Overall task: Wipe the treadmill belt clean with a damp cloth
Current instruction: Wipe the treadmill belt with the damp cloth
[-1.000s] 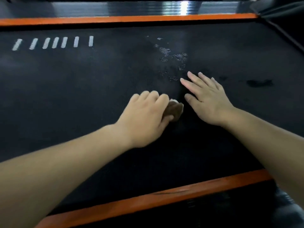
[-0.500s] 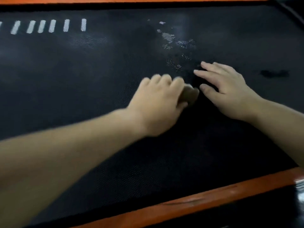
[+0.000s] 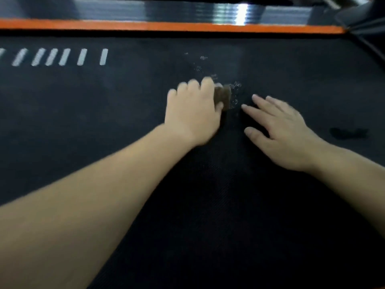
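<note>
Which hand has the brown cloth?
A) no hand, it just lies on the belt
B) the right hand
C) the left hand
C: the left hand grips the brown cloth, while the right hand lies flat on the belt.

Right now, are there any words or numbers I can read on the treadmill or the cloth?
No words, numbers or brand names can be read anywhere.
On the black textured treadmill belt, the row of white slanted bars is plain stripes, not letters.
On the orange side rail, no print shows.
On the small brown cloth gripped by the left hand, no label shows.
</note>
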{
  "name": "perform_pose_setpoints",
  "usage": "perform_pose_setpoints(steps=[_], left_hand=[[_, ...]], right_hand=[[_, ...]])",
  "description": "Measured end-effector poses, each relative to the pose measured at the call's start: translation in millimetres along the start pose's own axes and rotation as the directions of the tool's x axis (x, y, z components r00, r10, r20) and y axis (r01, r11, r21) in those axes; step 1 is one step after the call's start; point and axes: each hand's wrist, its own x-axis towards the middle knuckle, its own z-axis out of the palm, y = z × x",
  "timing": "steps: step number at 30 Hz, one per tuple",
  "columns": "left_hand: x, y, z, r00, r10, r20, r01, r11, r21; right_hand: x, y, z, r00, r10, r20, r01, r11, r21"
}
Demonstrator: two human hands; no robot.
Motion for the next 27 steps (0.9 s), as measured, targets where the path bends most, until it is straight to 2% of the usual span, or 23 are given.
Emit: perform_pose_setpoints(steps=[3, 5, 7, 8, 11, 13, 14, 16, 18, 19, 21, 23, 24, 26, 27], left_hand=[[-48, 23, 0, 0.974, 0.207, -0.097, -0.206, 0.978, 0.016], [-42, 21, -2, 0.969, 0.237, -0.065, -0.237, 0.971, 0.015], [-7, 11, 0, 0.988, 0.152, -0.016, -0.15, 0.984, 0.1], [18, 3, 3, 0.998, 0.065, -0.003, -0.064, 0.99, 0.122], [73, -19, 4, 0.98, -0.182, 0.085, 0.176, 0.981, 0.077], [72, -16, 5, 0.977, -0.197, 0.078, 0.193, 0.979, 0.057], [60, -9, 5, 0.988, -0.15, 0.047, 0.148, 0.988, 0.053], [18, 8, 9, 0.992, 0.088, -0.085, -0.085, 0.996, 0.04], [3, 13, 6, 0.969, 0.239, -0.066, -0.24, 0.971, -0.007], [16, 8, 4, 0.973, 0.229, -0.027, -0.228, 0.973, 0.013], [66, -9, 7, 0.999, 0.033, 0.039, -0.037, 0.992, 0.124], [110, -26, 5, 0.98, -0.175, 0.094, 0.166, 0.981, 0.096], [121, -31, 6, 0.968, -0.233, 0.091, 0.228, 0.972, 0.055], [114, -25, 10, 0.965, -0.255, 0.066, 0.255, 0.967, 0.009], [100, -18, 12, 0.978, -0.206, 0.042, 0.206, 0.978, -0.008]], right_hand=[[2, 6, 5, 0.998, -0.064, -0.026, 0.064, 0.998, 0.004], [2, 11, 6, 0.996, -0.085, -0.021, 0.085, 0.996, 0.011], [2, 12, 7, 0.996, -0.091, -0.02, 0.091, 0.996, 0.006], [1, 11, 7, 0.996, -0.088, -0.028, 0.088, 0.996, 0.008], [-2, 11, 9, 0.995, -0.086, -0.051, 0.087, 0.996, 0.019], [-1, 11, 8, 0.995, -0.093, -0.041, 0.093, 0.996, 0.008], [-1, 12, 8, 0.995, -0.097, -0.038, 0.097, 0.995, -0.003], [0, 12, 8, 0.993, -0.104, -0.046, 0.104, 0.994, -0.02], [-1, 11, 8, 0.993, -0.1, -0.06, 0.099, 0.995, -0.022], [-1, 11, 8, 0.994, -0.096, -0.057, 0.095, 0.995, -0.019], [-1, 10, 8, 0.994, -0.096, -0.043, 0.095, 0.995, -0.005], [-2, 10, 8, 0.994, -0.096, -0.049, 0.096, 0.995, 0.002], [-1, 9, 7, 0.994, -0.094, -0.05, 0.094, 0.996, 0.003], [0, 8, 5, 0.996, -0.087, -0.037, 0.087, 0.996, 0.0], [-1, 8, 4, 0.996, -0.085, -0.025, 0.085, 0.996, -0.001]])
